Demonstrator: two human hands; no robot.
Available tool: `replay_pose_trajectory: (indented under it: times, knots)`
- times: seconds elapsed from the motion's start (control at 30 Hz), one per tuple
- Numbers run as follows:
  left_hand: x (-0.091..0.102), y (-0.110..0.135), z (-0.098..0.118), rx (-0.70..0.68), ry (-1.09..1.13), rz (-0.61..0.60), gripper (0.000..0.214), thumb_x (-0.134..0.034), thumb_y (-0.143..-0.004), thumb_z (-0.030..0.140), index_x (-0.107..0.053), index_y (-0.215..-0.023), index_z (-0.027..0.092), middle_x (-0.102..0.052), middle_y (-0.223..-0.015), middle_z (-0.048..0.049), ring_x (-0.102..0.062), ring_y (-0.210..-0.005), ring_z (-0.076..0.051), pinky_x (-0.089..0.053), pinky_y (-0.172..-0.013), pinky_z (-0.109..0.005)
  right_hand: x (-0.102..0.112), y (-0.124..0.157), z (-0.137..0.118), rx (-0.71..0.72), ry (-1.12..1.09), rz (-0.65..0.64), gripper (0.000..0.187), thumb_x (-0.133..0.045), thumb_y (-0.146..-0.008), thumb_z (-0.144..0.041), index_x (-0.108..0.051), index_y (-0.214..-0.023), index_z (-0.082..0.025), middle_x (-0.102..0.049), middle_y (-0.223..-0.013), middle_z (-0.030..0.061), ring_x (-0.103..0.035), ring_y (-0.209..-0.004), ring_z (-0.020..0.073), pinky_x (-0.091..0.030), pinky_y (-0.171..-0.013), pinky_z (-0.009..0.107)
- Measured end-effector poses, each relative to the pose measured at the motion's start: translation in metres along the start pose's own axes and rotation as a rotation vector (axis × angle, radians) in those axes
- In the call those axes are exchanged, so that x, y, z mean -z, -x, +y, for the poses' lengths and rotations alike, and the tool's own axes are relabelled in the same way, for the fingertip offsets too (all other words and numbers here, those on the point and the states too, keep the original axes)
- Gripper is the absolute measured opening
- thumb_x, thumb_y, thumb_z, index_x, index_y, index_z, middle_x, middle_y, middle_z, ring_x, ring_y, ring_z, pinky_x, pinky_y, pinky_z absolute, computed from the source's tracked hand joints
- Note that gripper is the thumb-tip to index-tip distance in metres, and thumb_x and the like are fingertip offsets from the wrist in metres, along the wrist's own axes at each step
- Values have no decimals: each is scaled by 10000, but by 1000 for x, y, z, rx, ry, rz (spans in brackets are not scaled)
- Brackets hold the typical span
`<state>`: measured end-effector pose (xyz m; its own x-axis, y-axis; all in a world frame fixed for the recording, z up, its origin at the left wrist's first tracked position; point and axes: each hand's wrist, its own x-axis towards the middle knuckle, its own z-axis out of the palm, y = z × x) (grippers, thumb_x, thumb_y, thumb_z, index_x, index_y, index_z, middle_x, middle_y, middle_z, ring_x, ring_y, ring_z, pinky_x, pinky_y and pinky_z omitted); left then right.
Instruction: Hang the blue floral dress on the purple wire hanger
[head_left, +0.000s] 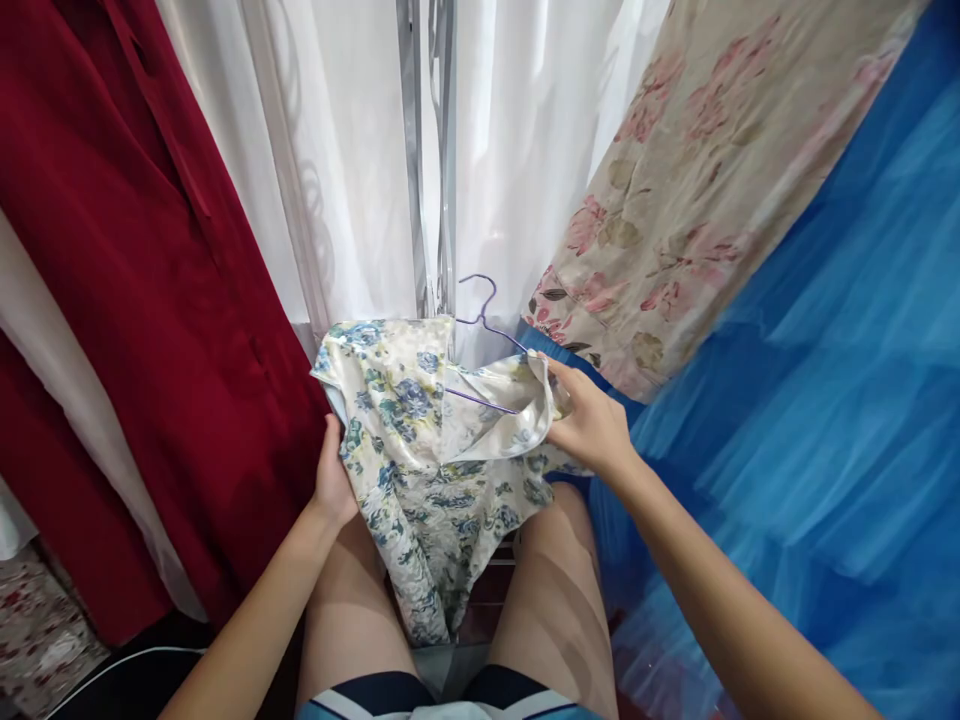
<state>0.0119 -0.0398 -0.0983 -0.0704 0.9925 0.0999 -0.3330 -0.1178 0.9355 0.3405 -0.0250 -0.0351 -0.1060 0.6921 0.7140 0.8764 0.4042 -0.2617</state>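
A white dress (409,430) with blue, green and yellow flowers hangs in front of my thighs, its wide neckline turned to the right. A thin purple wire hanger (486,310) sits partly inside it, with the hook sticking up above the neckline and the lower bar crossing the opening. My right hand (592,415) pinches the right shoulder edge near the hanger's end. At the left side, my left hand (334,482) holds the dress by its edge, thumb up; its other fingers are hidden behind the cloth.
Long garments hang close around: a dark red one (225,400) at left, white cloth (352,150) behind, a beige one with pink flowers (660,230), and blue tulle (832,400) at right. A grey strip (442,140) runs down the white cloth. My bare legs (559,590) are below.
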Motion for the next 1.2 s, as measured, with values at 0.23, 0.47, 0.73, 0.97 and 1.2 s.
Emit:
replay_pose_trajectory:
  times: [0.23,0.47,0.73,0.97,1.2]
  knots:
    - [34,48,-35,-82,-2,191,657,-784,-642,425,-587,-1267,389,-675,-1264,1,-521,-1313,-300,-475,-1082,-434,5,-31,-26,61,9,-6,767,-704,-717,-419,-483,-1437,-274,-660,-1215,81,-650,-1037,321,-497,-836,365]
    - [36,75,-60,27,-39,153,733,-833,-574,294,-594,-1266,323,-685,-1238,-32,-553,-1276,-322,-462,-1085,-428,22,-24,-26,201,-23,-64,796,-701,-698,-351,-449,-1446,-246,-598,-1349,85,-601,-1159,340,-495,-894,389]
    - [22,78,-89,107,-105,122,651,-703,-474,85,-675,-1097,271,-705,-1191,-39,-541,-1274,-359,-437,-1090,-462,7,54,-36,277,-162,87,614,-631,-779,-239,-488,-1375,-285,-560,-1360,118,-493,-1268,382,-375,-1040,581]
    - [-11,94,-83,110,-217,11,599,-680,-510,104,-698,-1088,260,-647,-1301,-34,-414,-1389,-344,-329,-1179,-436,-73,156,-74,-71,-774,-391,142,-587,-906,-394,-546,-969,-273,-646,-749,10,-607,-650,229,-467,-583,343]
    - [-20,97,-81,-24,-336,-2,570,-686,-578,115,-666,-1140,206,-672,-1246,-66,-540,-1268,-335,-447,-1076,-444,-64,144,-82,-280,-860,-433,398,-410,-1007,-439,-494,-702,-198,-535,-639,0,-500,-614,144,-367,-598,264]
